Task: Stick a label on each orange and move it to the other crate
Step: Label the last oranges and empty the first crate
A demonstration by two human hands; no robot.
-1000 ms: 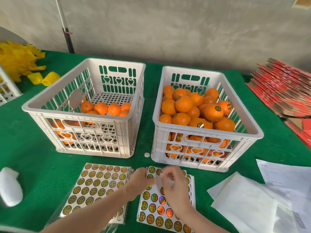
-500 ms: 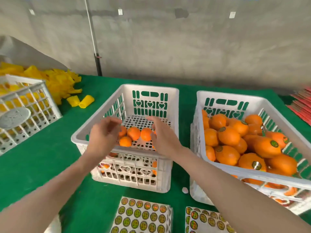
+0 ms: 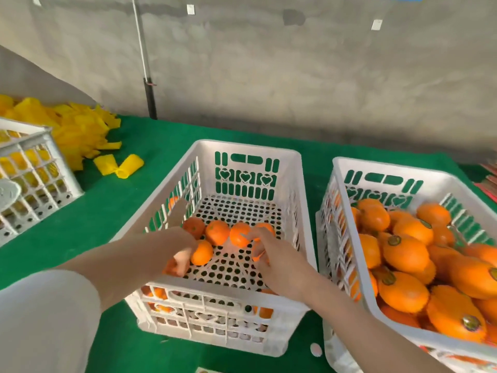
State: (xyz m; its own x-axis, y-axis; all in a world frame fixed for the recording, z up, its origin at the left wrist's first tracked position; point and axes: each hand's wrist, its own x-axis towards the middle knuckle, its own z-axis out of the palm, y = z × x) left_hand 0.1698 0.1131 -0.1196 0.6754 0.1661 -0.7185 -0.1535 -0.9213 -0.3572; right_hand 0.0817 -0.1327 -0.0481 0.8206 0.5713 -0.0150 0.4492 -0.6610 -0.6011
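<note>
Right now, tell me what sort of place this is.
Probably a small fruit packing or labelling station. A near-empty crate and a full crate of stickered oranges sit on a green-covered table; a heap of yellow sleeves lies by a bare concrete wall.

Bright, even daylight; shadows beneath the white crate on the green bench are soft; the left hand and right hand smear with motion blur; oranges at lower right look soft; wide-angle bending curves the edges.

Head-worn wide-angle view, forward and down, close over the middle crate
</note>
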